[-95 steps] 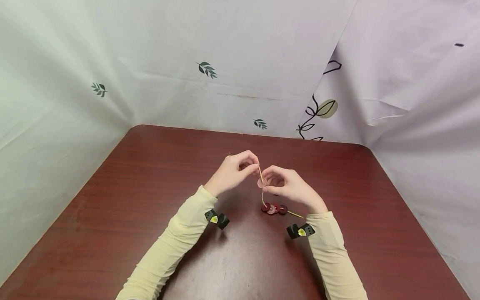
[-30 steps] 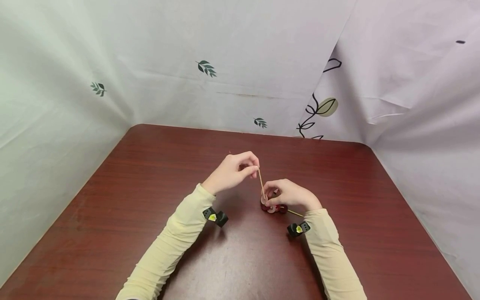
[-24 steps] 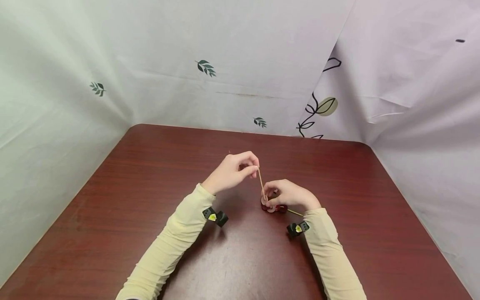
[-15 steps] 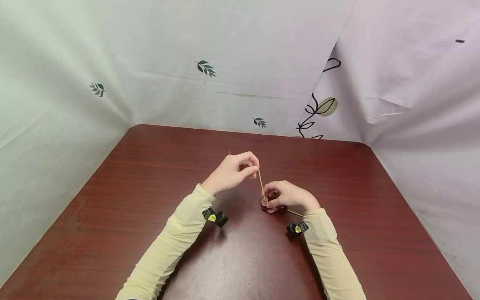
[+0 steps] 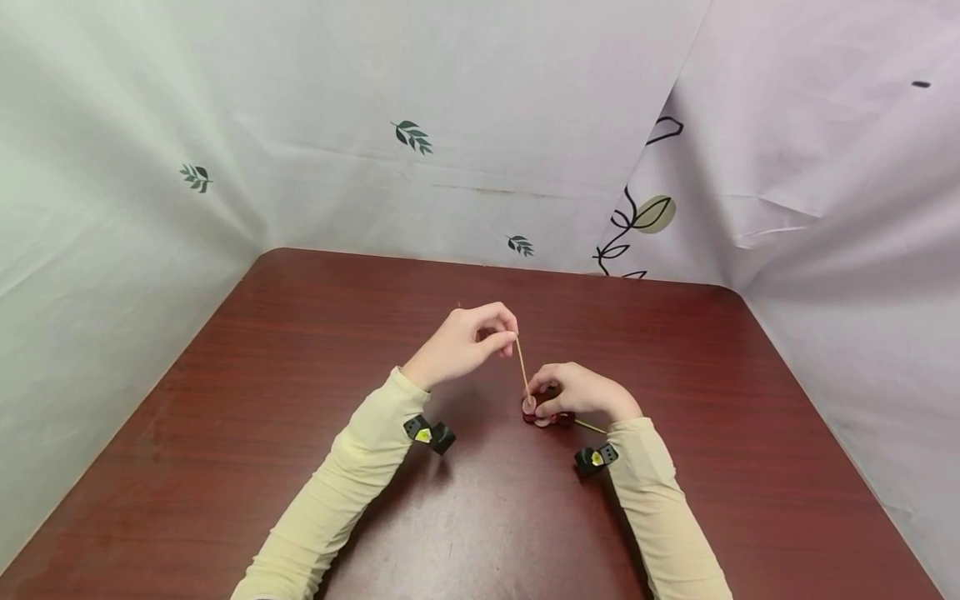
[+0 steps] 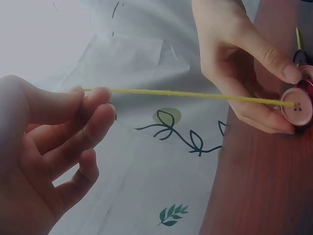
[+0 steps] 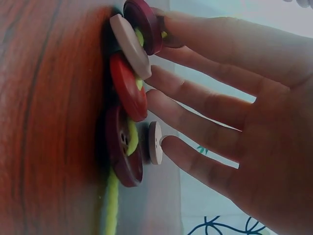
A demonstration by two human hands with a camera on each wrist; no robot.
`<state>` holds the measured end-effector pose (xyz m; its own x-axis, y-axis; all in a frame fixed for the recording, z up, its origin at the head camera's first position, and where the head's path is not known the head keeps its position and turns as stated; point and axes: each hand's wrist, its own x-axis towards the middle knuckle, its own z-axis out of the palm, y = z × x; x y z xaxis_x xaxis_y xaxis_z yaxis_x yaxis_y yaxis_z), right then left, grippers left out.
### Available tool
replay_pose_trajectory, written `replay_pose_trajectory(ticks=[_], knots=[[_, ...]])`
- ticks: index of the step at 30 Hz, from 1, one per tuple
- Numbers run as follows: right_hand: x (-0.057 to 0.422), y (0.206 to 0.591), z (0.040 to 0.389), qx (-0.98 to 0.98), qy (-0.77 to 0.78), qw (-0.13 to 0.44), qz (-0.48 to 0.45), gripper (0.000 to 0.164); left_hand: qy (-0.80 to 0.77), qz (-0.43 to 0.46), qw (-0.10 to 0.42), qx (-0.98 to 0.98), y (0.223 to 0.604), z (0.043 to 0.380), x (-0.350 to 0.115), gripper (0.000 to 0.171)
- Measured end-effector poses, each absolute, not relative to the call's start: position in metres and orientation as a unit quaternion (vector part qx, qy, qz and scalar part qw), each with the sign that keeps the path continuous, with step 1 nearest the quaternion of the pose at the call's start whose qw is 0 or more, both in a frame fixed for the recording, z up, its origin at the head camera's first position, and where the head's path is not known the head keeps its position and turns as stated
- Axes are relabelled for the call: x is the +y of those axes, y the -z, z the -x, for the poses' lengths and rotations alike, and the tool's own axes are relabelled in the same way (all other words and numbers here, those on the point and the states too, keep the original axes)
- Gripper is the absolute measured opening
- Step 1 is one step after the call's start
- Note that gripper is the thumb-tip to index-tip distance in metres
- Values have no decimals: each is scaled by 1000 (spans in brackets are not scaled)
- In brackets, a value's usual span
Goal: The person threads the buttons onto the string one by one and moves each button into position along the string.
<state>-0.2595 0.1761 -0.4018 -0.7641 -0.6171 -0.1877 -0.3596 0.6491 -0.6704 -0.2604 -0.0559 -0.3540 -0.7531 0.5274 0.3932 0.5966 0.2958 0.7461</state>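
My left hand [image 5: 478, 342] pinches a yellow cord [image 6: 186, 94] between thumb and fingertips, and the cord slants taut down to the buttons. At its lower end a pale pink button [image 5: 529, 406] is threaded, its face turned up. My right hand [image 5: 581, 390] has thumb and fingertips at opposite edges of this button, close over the table. Strung on the same cord beneath are a maroon button [image 7: 144, 25], a pale pink button [image 7: 128, 45], a red button [image 7: 126, 88] and another maroon button [image 7: 122, 147], partly covered by my right hand in the head view.
A loose pale button [image 7: 155, 143] lies beyond the string, near the right fingers in the right wrist view. The cord's tail [image 5: 590, 426] runs right along the dark red table [image 5: 337, 333]. White cloth [image 5: 322, 150] with leaf prints hangs behind the table edge.
Over the last few seconds my right hand has moved the pink button down the cord to the other buttons. Recently its fingers have shifted slightly, showing more of the button. My left hand stays put.
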Motion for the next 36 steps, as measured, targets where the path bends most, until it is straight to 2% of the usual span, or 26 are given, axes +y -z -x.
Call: replay_pose_trajectory(ticks=[4, 7, 12, 15, 26, 36], knots=[[177, 399, 259, 887, 307, 193, 287, 23, 478, 349, 38, -805, 354, 260, -55, 4], [178, 394, 258, 889, 307, 163, 297, 25, 477, 350, 38, -805, 354, 260, -55, 4], [177, 379, 253, 875, 384, 92, 279, 19, 474, 356, 37, -804, 356, 260, -54, 5], [175, 367, 248, 849, 447, 72, 271, 19, 471, 362, 37, -803, 357, 260, -53, 5], [168, 354, 238, 807, 533, 113, 228, 22, 471, 384, 32, -793, 360, 258, -49, 6], [167, 354, 240, 807, 537, 96, 226, 20, 463, 400, 44, -789, 360, 257, -47, 5]])
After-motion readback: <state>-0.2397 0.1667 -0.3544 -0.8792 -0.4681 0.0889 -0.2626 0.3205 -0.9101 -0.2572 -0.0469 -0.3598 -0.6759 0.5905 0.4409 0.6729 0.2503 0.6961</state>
